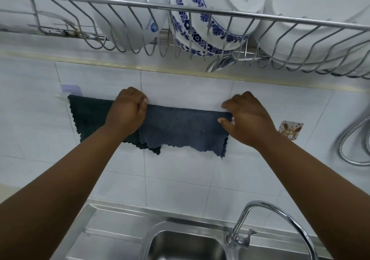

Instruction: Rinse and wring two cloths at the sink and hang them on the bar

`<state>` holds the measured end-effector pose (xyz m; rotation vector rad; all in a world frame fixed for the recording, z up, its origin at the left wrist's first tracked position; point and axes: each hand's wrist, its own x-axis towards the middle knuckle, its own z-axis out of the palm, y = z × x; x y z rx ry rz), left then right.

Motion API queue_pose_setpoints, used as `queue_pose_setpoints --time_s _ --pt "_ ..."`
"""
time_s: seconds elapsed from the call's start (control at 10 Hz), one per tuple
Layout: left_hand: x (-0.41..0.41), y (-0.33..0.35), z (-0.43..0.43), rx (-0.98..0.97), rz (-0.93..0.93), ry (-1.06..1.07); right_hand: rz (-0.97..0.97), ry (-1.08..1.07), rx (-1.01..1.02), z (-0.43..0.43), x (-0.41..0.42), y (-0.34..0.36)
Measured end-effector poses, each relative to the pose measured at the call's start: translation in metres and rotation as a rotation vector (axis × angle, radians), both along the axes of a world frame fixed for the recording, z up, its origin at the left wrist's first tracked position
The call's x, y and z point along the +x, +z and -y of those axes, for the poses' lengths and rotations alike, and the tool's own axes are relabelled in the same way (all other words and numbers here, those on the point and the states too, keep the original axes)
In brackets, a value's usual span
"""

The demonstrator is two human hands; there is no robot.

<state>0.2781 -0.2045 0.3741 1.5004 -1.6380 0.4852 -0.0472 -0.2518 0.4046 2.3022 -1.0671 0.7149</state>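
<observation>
While both my hands reach up to the tiled wall, my left hand (128, 109) is clenched on the left top corner of the grey cloth (180, 129), and my right hand (246, 117) pinches its right top corner. This cloth hangs flat over the bar, which is hidden under the fabric. Just beside it on the left hangs the dark green cloth (88, 115), partly under the grey one. Below are the sink (180, 245) and the tap (266, 219).

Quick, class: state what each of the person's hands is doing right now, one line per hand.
Left hand: closed, gripping the left top edge of the blue-grey cloth.
Right hand: pinching the same cloth's right top corner.
</observation>
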Motion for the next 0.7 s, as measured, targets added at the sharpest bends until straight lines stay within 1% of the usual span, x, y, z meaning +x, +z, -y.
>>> queue_pose_setpoints --time_s 0.1,0.2,0.3,0.4,0.5,0.6,0.7 --pt "0.001 -0.01 -0.005 0.068 0.006 -0.021 -0.074 -0.031 -0.012 -0.003 0.001 -0.012" --pt "0.001 -0.015 -0.01 0.052 0.063 -0.031 -0.062 -0.077 0.022 -0.002 -0.006 -0.013" --pt "0.003 -0.014 -0.013 0.064 0.093 -0.051 -0.017 -0.048 0.046 -0.001 -0.012 -0.013" --pt "0.005 -0.011 -0.015 0.106 0.112 -0.058 0.015 0.005 0.113 -0.005 -0.014 -0.013" --pt "0.005 -0.009 -0.019 0.172 0.141 -0.051 0.164 0.074 0.276 -0.011 -0.015 -0.01" --pt "-0.001 -0.003 -0.028 0.243 0.142 -0.033 0.179 0.094 0.336 -0.023 -0.017 -0.007" --pt "-0.014 -0.003 -0.036 0.341 0.14 0.022 0.21 0.056 0.321 -0.03 -0.033 -0.013"
